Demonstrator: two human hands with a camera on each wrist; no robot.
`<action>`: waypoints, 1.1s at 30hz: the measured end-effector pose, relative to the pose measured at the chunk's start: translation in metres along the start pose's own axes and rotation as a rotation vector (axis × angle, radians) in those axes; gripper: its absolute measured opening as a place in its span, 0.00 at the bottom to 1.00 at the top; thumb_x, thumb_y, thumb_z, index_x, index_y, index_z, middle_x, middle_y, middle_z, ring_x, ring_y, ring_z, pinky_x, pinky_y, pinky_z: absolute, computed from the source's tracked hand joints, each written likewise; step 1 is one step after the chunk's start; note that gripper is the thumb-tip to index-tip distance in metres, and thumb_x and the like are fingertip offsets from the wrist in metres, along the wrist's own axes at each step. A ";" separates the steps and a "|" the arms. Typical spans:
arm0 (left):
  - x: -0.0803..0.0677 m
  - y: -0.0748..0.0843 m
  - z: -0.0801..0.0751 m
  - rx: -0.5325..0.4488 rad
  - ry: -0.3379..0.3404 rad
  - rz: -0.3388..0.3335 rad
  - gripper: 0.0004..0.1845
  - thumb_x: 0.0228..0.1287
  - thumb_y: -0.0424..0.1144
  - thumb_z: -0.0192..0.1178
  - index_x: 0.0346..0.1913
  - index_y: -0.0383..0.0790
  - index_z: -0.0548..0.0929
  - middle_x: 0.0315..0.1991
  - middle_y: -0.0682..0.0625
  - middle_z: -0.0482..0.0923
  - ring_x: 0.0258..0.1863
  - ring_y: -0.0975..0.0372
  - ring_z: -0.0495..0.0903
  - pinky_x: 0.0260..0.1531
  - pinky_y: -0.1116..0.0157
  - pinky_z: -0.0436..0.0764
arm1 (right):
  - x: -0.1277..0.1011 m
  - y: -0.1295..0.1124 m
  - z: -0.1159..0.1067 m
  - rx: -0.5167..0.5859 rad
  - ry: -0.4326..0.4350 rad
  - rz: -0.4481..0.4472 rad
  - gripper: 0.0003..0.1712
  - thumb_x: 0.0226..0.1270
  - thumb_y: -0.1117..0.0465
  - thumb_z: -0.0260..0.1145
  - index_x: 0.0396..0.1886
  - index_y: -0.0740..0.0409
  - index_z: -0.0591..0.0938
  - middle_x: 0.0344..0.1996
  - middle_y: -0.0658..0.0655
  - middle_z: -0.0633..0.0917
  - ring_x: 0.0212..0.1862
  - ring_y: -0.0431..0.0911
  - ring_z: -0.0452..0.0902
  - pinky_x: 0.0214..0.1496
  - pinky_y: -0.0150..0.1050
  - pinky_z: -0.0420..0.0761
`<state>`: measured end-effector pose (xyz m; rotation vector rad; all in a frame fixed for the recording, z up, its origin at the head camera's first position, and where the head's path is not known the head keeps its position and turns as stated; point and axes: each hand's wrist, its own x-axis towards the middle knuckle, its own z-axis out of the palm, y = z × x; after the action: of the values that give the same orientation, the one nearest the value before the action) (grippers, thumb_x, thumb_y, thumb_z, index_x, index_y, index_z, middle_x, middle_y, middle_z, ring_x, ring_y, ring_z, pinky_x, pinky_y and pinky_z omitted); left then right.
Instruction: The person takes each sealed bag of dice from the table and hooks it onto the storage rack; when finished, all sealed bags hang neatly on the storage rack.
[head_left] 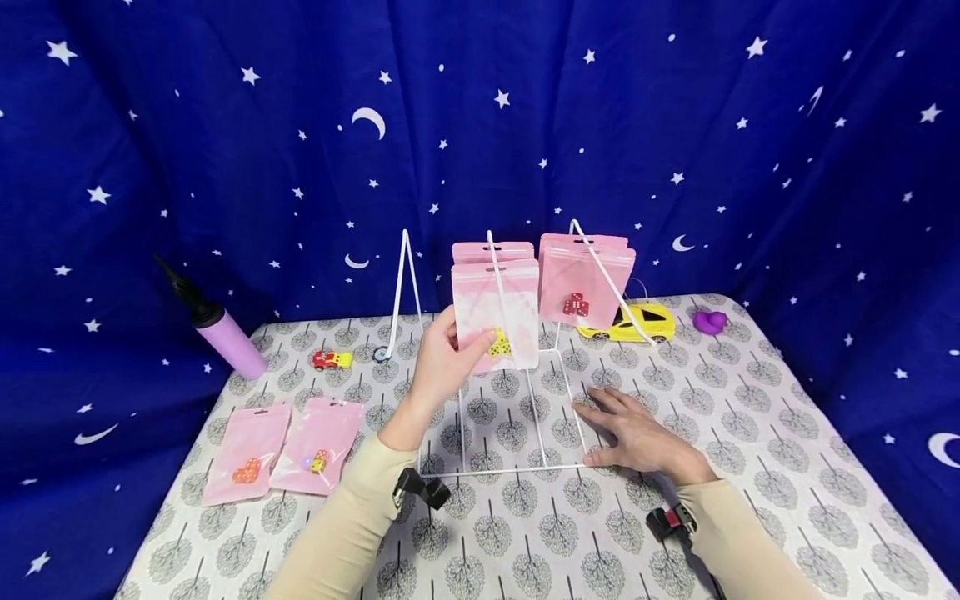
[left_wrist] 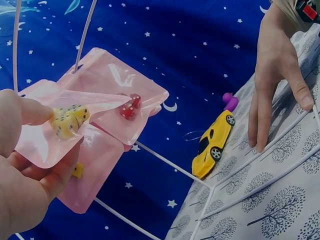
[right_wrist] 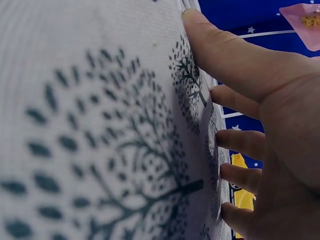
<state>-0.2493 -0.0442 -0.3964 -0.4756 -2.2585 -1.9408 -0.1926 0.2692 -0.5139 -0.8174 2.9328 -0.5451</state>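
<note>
The left hand [head_left: 442, 362] pinches a pink pouch of yellow dice [head_left: 497, 315] on the white wire rack [head_left: 525, 471] mid-worktop, while the flat, released right hand [head_left: 637, 435] presses the rack's base, apparently steadying it.

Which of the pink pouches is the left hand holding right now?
The front pouch with yellow dice on the middle hook; left hand pinches it.
</note>
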 end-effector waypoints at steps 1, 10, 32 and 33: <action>0.001 -0.001 0.000 0.000 0.001 -0.003 0.20 0.59 0.36 0.68 0.53 0.39 0.78 0.41 0.43 0.86 0.28 0.59 0.83 0.18 0.65 0.83 | 0.000 0.000 0.000 0.006 -0.004 0.007 0.52 0.51 0.35 0.71 0.72 0.52 0.67 0.74 0.68 0.57 0.73 0.70 0.49 0.69 0.72 0.52; 0.011 -0.006 -0.001 -0.009 0.008 -0.008 0.20 0.58 0.36 0.69 0.53 0.40 0.78 0.42 0.42 0.86 0.32 0.57 0.85 0.29 0.62 0.87 | 0.000 -0.002 -0.002 -0.008 0.006 0.002 0.51 0.51 0.34 0.70 0.72 0.53 0.68 0.73 0.69 0.59 0.72 0.70 0.51 0.68 0.72 0.55; 0.030 -0.021 0.000 -0.025 -0.004 -0.029 0.21 0.59 0.38 0.69 0.55 0.40 0.79 0.44 0.41 0.86 0.34 0.51 0.84 0.26 0.63 0.84 | 0.000 -0.001 -0.001 -0.002 -0.016 0.023 0.52 0.50 0.34 0.70 0.72 0.51 0.67 0.74 0.68 0.57 0.73 0.69 0.49 0.69 0.72 0.53; 0.030 -0.022 0.000 -0.022 -0.001 -0.031 0.20 0.59 0.38 0.69 0.54 0.40 0.80 0.43 0.41 0.86 0.33 0.52 0.83 0.26 0.62 0.84 | 0.000 -0.001 -0.001 0.002 -0.014 0.025 0.52 0.50 0.34 0.71 0.72 0.51 0.67 0.74 0.68 0.57 0.73 0.69 0.49 0.69 0.72 0.53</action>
<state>-0.2851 -0.0426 -0.4083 -0.4471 -2.2600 -1.9823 -0.1923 0.2690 -0.5125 -0.7801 2.9249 -0.5373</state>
